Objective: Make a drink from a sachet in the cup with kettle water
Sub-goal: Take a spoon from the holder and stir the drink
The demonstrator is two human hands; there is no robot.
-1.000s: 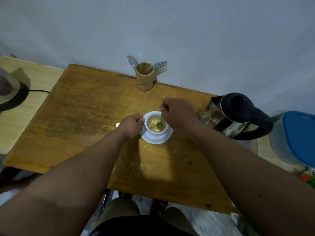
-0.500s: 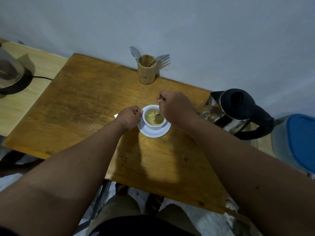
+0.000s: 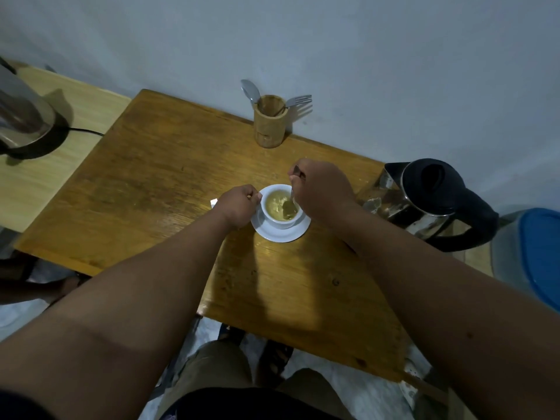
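Note:
A white cup (image 3: 281,219) of yellowish drink stands on a white saucer (image 3: 280,234) in the middle of the wooden table (image 3: 169,165). My left hand (image 3: 239,204) grips the cup at its left side, where the handle is hidden. My right hand (image 3: 321,189) pinches a spoon (image 3: 291,199) whose bowl dips into the drink. A white scrap, perhaps the sachet (image 3: 214,203), peeks out just left of my left hand. A steel kettle (image 3: 430,201) with a black lid and handle stands at the table's right edge.
A bamboo holder (image 3: 269,122) with a spoon and a fork stands at the back by the wall. On a lighter side table at left sits another steel kettle (image 3: 21,116) with a cord. A blue-lidded container (image 3: 533,256) is at far right.
The spoon has shifted inside the cup as my right hand stirs. My left hand stays on the cup. The camera has tilted slightly.

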